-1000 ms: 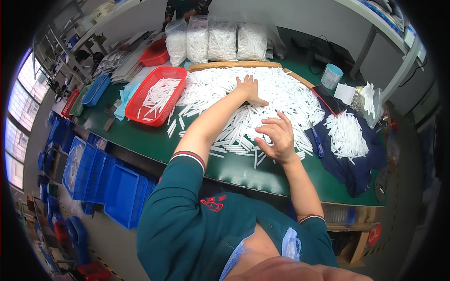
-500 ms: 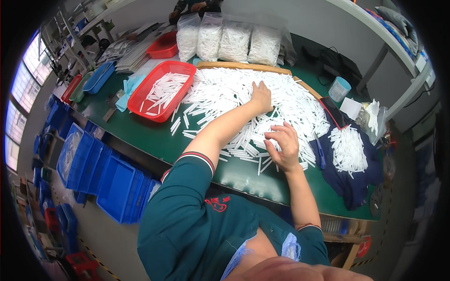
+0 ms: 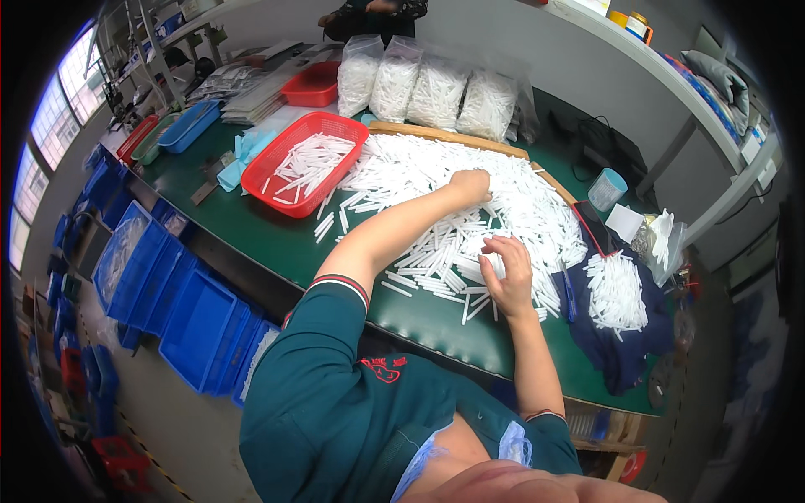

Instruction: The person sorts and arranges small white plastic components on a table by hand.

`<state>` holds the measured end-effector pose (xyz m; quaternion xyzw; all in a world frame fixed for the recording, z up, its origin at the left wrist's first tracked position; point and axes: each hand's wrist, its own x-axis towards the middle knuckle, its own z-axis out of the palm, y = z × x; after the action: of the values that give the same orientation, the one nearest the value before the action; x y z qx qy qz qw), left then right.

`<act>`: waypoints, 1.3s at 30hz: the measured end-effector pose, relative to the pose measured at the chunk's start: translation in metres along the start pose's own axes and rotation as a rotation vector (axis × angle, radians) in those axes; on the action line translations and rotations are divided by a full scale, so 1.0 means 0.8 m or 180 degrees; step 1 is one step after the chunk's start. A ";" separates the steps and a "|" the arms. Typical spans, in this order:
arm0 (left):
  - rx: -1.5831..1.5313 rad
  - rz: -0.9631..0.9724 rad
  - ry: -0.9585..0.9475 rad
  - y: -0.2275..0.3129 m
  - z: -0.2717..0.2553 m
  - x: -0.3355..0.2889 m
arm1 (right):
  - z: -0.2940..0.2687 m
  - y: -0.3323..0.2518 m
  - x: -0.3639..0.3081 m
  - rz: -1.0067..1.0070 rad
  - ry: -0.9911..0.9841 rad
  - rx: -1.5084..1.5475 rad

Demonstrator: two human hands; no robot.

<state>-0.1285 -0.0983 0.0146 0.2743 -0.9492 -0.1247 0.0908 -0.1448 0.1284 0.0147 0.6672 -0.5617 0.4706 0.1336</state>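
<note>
A broad heap of short white sticks [image 3: 411, 159] covers the middle of the green table [image 3: 277, 243]. My left hand [image 3: 471, 186] reaches across into the heap. Its fingers are curled down, and their tips are hidden, so what they grip does not show. Nearer to me, my right hand [image 3: 511, 277] is bent round a small bunch of white sticks at the heap's front edge, thumb on the left and fingers curved over. Left of the heap stands a red plastic basket [image 3: 306, 210], partly filled with the same sticks.
Several clear bags of white sticks [image 3: 394, 88] stand behind a wooden strip [image 3: 453, 138]. At the right, more sticks lie on a dark blue cloth [image 3: 625, 360], near a white-and-blue cup [image 3: 605, 191]. Blue bins [image 3: 197, 331] sit below the table's left side. Across the table is another person [image 3: 377, 17].
My left hand has curled its fingers downward into the heap; before, they were spread more. My right hand stays near the front edge, fingers still bent. The whole view has shifted slightly.
</note>
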 end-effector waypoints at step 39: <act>-0.3963 -0.1143 -0.1181 -0.022 -0.006 -0.015 | 0.004 0.011 -0.004 0.0095 -0.0080 -0.0029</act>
<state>-0.1087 -0.1071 0.0126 0.2984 -0.6398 -0.7068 0.0453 -0.1503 0.1248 0.0076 0.6640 -0.5754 0.4616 0.1225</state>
